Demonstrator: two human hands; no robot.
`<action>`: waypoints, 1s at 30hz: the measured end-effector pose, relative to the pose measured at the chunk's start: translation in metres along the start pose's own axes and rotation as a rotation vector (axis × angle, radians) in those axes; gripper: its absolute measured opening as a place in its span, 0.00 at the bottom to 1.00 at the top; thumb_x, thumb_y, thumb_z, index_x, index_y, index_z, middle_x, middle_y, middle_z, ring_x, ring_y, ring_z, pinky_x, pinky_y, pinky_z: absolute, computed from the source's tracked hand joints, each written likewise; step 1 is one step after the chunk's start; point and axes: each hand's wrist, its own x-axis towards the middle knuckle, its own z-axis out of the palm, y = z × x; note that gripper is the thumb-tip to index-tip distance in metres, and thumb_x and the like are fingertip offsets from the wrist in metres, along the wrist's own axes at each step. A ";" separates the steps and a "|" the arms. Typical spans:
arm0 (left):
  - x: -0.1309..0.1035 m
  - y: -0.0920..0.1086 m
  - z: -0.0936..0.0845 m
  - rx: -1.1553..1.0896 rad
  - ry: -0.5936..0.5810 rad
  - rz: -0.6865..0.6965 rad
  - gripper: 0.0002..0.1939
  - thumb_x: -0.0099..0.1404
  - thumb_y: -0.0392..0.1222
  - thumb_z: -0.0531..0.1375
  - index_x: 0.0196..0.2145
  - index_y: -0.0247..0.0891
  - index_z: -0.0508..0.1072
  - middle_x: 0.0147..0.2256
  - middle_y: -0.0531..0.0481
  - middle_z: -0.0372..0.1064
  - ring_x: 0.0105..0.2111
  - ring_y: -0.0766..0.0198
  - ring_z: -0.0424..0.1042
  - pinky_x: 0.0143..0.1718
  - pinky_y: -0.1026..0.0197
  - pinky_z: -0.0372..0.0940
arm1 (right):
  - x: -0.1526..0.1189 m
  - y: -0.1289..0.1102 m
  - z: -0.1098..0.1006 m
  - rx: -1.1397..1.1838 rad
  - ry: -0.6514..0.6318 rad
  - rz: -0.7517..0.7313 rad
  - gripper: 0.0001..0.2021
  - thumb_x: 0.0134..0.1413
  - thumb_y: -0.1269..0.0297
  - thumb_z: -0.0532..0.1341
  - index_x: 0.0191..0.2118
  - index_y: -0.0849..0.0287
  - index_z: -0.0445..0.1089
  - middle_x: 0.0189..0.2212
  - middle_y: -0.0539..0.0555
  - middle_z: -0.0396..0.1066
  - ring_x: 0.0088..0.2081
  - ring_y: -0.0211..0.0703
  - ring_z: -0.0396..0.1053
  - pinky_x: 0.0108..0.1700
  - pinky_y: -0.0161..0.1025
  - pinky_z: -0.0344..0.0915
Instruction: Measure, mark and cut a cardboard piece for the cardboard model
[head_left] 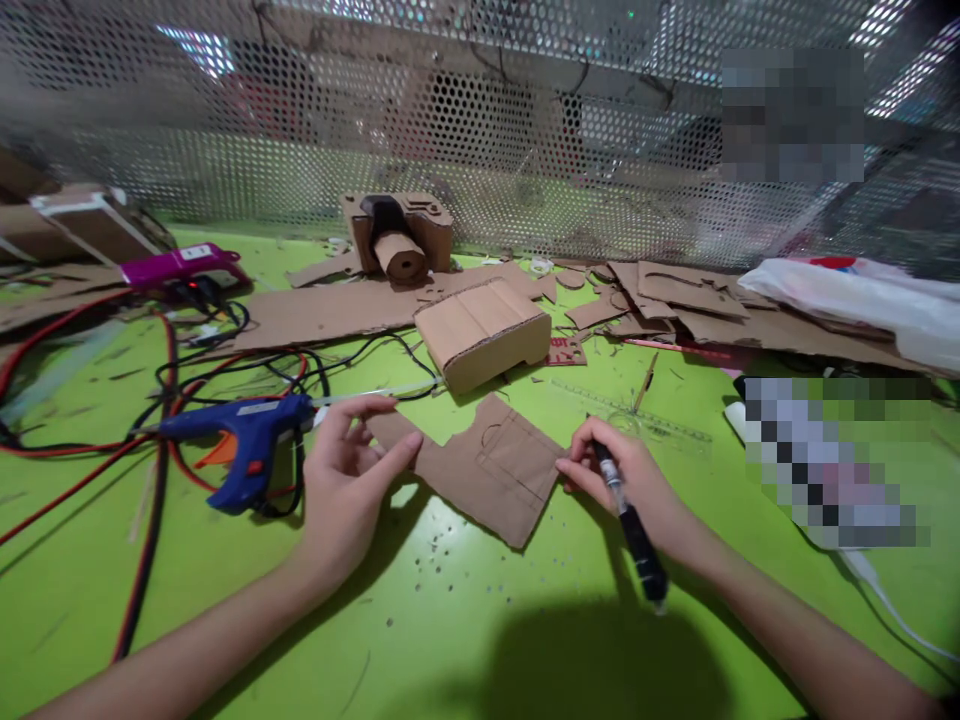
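Note:
Between my hands is a flat cardboard piece (491, 470) with pencil-like lines and a small circle drawn on it, and a notch in its far edge. My left hand (356, 455) pinches its left end between thumb and fingers. With thumb and forefinger my right hand (611, 465) touches the right corner, while a black pen (634, 535) lies in the same hand, its rear end pointing toward me. Just beyond stands a folded cardboard box (484, 335). To the left of my left hand lies a blue glue gun (251, 440) with an orange trigger.
A cardboard camera model (397, 240) stands by the perforated metal screen (480, 120). Cables (161, 480) loop over the green table at left, near a purple device (184, 268). A clear ruler (630, 415), cardboard scraps (675, 295), a white plastic bag (855, 295) and a blurred-out device (825, 470) lie rightward.

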 end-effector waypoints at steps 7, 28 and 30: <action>0.003 -0.006 -0.005 0.054 0.028 0.193 0.10 0.67 0.44 0.62 0.41 0.35 0.70 0.36 0.52 0.68 0.30 0.68 0.68 0.28 0.64 0.67 | 0.004 0.000 -0.031 -0.446 -0.072 -0.008 0.15 0.55 0.72 0.55 0.45 0.54 0.74 0.21 0.51 0.70 0.21 0.43 0.64 0.25 0.38 0.57; -0.007 0.011 0.009 -0.128 -0.397 -0.205 0.24 0.58 0.50 0.66 0.48 0.47 0.61 0.35 0.55 0.72 0.27 0.67 0.71 0.32 0.60 0.69 | 0.013 -0.016 -0.015 0.189 -0.387 0.155 0.14 0.56 0.57 0.63 0.45 0.58 0.68 0.28 0.49 0.72 0.21 0.33 0.66 0.20 0.31 0.62; -0.007 0.012 0.009 -0.141 -0.457 -0.246 0.22 0.59 0.50 0.66 0.46 0.45 0.63 0.31 0.54 0.73 0.27 0.65 0.71 0.31 0.60 0.69 | 0.011 -0.012 -0.018 0.226 -0.340 0.167 0.15 0.59 0.54 0.60 0.46 0.57 0.66 0.26 0.48 0.71 0.20 0.34 0.68 0.21 0.33 0.66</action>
